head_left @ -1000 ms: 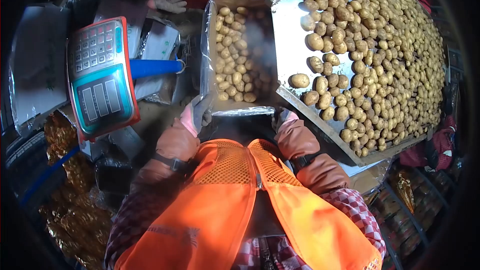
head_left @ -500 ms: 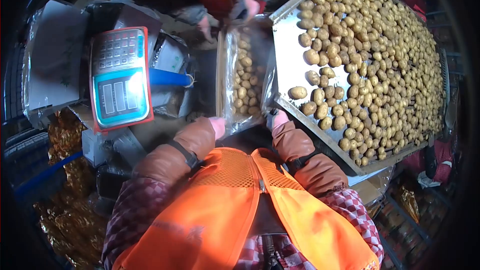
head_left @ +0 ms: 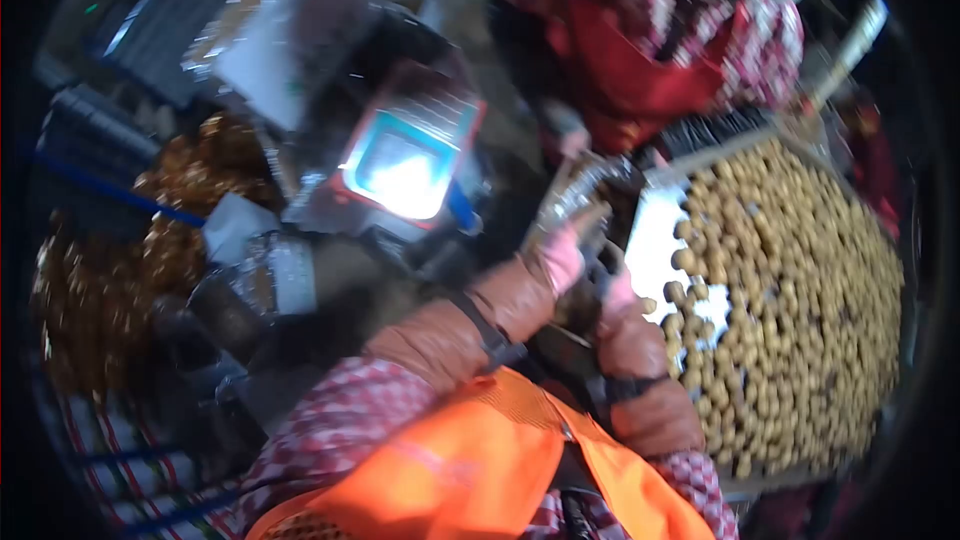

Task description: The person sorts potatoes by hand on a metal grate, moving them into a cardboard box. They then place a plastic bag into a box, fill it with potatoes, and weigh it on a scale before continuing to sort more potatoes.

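Note:
Motion smears much of the view. My left hand (head_left: pixel 563 258), in a pink glove or cuff with darker fingers, is at the near side of a box lined with clear plastic (head_left: pixel 580 190). My right hand (head_left: pixel 617 288) is close beside it on the right, by the tray's near left edge. The fingers of both hands are too blurred to show a grip. The inside of the box is mostly hidden by the plastic and my hands. Many small potatoes (head_left: pixel 800 310) lie on the wide tray (head_left: pixel 655 230) to the right.
A co-worker in a red apron (head_left: pixel 640 70) stands across from me, one hand (head_left: pixel 572 140) near the box's far end. Left of the box is a lit scale (head_left: pixel 405 165) with a red rim. Wrapped cartons (head_left: pixel 290 40) and orange-brown netting (head_left: pixel 110 300) are further left.
The view has swung, so the scale, box and tray appear shifted and turned. My hands have come closer together over the box's near end. The potatoes inside it no longer show clearly.

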Motion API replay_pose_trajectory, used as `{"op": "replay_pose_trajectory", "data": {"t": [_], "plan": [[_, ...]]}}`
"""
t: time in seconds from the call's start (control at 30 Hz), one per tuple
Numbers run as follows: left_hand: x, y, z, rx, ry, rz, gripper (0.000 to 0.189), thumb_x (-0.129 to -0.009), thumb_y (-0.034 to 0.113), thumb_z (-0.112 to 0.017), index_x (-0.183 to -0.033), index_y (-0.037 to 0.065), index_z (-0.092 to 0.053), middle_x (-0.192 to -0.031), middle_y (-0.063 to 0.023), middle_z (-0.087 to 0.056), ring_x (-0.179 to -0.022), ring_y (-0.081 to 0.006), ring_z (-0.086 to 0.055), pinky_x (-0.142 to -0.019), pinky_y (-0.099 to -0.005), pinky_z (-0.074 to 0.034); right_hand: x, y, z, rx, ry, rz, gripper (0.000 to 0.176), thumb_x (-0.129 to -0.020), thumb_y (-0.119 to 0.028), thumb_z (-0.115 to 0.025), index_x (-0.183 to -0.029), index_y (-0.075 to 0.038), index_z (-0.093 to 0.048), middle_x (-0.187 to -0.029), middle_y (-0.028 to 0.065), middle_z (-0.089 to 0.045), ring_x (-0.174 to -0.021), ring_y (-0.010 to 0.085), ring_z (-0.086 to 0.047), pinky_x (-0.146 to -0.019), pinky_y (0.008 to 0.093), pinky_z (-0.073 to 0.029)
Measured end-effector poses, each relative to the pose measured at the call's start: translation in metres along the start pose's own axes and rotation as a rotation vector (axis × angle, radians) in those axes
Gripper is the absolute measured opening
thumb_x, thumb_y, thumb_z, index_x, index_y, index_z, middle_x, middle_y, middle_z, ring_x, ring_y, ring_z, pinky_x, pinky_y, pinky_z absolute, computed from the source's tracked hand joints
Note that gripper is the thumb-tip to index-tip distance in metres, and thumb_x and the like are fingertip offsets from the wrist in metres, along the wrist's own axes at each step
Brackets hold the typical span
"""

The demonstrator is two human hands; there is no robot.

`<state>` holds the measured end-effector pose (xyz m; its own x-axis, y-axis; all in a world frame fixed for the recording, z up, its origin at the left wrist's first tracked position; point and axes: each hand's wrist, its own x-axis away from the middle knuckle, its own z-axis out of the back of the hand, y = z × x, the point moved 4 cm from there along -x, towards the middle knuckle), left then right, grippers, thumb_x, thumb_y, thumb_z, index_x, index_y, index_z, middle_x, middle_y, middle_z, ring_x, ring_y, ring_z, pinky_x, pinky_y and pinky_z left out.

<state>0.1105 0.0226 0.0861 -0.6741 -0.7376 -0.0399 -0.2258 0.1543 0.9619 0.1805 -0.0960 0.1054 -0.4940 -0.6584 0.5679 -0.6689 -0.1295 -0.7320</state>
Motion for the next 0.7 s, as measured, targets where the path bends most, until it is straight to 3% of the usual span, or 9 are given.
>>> {"op": "replay_pose_trajectory", "data": {"t": [0.1, 0.17, 0.23, 0.27, 0.3, 0.37, 0.5, 0.57, 0.7], "plan": [[0.049, 0.014, 0.008, -0.668, 0.153, -0.179, 0.027, -0.099, 0.017, -0.052, -0.118, 0.012, -0.071, -0.110, -0.0072, -0.071, -0.092, -0.0165, -0.065, -0.082, -0.0273, -0.050, 0.012, -0.012, 0.044, 0.567, -0.123, 0.569, 0.047, -0.095, 0.003, -0.058, -0.140, 0.001, -0.047, -0.129, 0.0126, -0.060, -0.119, 0.0209, -0.057, -0.103, 0.0307, -0.045], [0.085, 0.010, 0.005, 0.181, 0.036, 0.384, 0.026, -0.099, 0.025, -0.054, -0.112, 0.015, -0.074, -0.106, -0.0100, -0.071, -0.089, -0.0147, -0.065, -0.077, -0.0272, -0.051, -0.003, 0.013, 0.107, 0.632, -0.054, 0.510, 0.038, -0.096, 0.005, -0.057, -0.134, 0.003, -0.053, -0.124, 0.0134, -0.062, -0.114, 0.0201, -0.058, -0.098, 0.0305, -0.049], [0.128, 0.034, 0.015, 0.235, 0.132, 0.740, 0.029, -0.099, 0.034, -0.056, -0.109, 0.016, -0.075, -0.090, -0.0093, -0.071, -0.079, -0.0143, -0.063, -0.069, -0.0283, -0.049, 0.039, 0.013, 0.117, -0.008, 0.013, 0.246, 0.038, -0.094, 0.006, -0.059, -0.132, 0.004, -0.054, -0.120, 0.0151, -0.064, -0.110, 0.0224, -0.060, -0.095, 0.0330, -0.051], [0.141, 0.045, 0.032, -0.319, 0.012, 0.761, 0.031, -0.098, 0.037, -0.057, -0.110, 0.015, -0.074, -0.084, -0.0087, -0.070, -0.075, -0.0148, -0.062, -0.067, -0.0297, -0.049, 0.041, 0.018, 0.143, 0.053, 0.069, 0.288, 0.038, -0.094, 0.006, -0.058, -0.132, 0.004, -0.054, -0.119, 0.0150, -0.064, -0.107, 0.0222, -0.061, -0.094, 0.0333, -0.052], [0.155, 0.053, 0.050, -0.873, -0.101, 0.752, 0.033, -0.098, 0.040, -0.058, -0.110, 0.015, -0.074, -0.078, -0.0081, -0.069, -0.070, -0.0153, -0.061, -0.065, -0.0310, -0.048, 0.062, 0.015, 0.145, -0.372, 0.071, 0.123, 0.038, -0.096, -0.024, -0.061, -0.126, -0.002, -0.058, -0.122, 0.0137, -0.057, -0.116, 0.0278, -0.054, -0.093, 0.0437, -0.055], [0.186, 0.054, 0.085, -0.826, 0.099, 0.678, 0.038, -0.095, 0.046, -0.061, -0.110, 0.014, -0.074, -0.067, -0.0047, -0.064, -0.059, -0.0174, -0.057, -0.062, -0.0345, -0.046, 0.101, 0.003, 0.175, 0.339, 0.249, 0.403, 0.037, -0.096, -0.004, -0.062, -0.133, 0.000, -0.055, -0.119, 0.0125, -0.065, -0.104, 0.0219, -0.062, -0.093, 0.0317, -0.050], [0.228, 0.080, 0.131, -1.025, 0.369, 0.310, 0.030, -0.093, 0.026, -0.068, -0.120, 0.015, -0.071, -0.084, -0.0060, -0.072, -0.072, -0.0148, -0.065, -0.071, -0.0312, -0.053, 0.079, 0.063, 0.224, -0.536, 0.236, 0.109, 0.046, -0.086, -0.013, -0.076, -0.127, -0.007, -0.057, -0.110, 0.0103, -0.062, -0.100, 0.0236, -0.062, -0.084, 0.0369, -0.057], [0.230, 0.084, 0.164, -1.008, 0.451, 0.081, 0.037, -0.092, 0.026, -0.070, -0.125, 0.012, -0.068, -0.099, -0.0082, -0.074, -0.091, -0.0150, -0.068, -0.086, -0.0300, -0.053, 0.149, 0.025, 0.184, 1.372, 0.119, 0.704, 0.050, -0.074, -0.010, -0.083, -0.120, -0.010, -0.063, -0.109, 0.0116, -0.064, -0.102, 0.0236, -0.061, -0.083, 0.0384, -0.055], [0.200, 0.141, 0.230, -0.617, 0.638, -0.162, 0.035, -0.094, 0.000, -0.057, -0.128, 0.006, -0.066, -0.119, -0.0118, -0.071, -0.107, -0.0181, -0.065, -0.098, -0.0307, -0.048, 0.099, 0.053, 0.217, 0.751, 0.200, 0.595, 0.022, -0.084, -0.024, -0.072, -0.099, -0.010, -0.066, -0.091, 0.0071, -0.065, -0.077, 0.0206, -0.063, -0.062, 0.0387, -0.051]]}}
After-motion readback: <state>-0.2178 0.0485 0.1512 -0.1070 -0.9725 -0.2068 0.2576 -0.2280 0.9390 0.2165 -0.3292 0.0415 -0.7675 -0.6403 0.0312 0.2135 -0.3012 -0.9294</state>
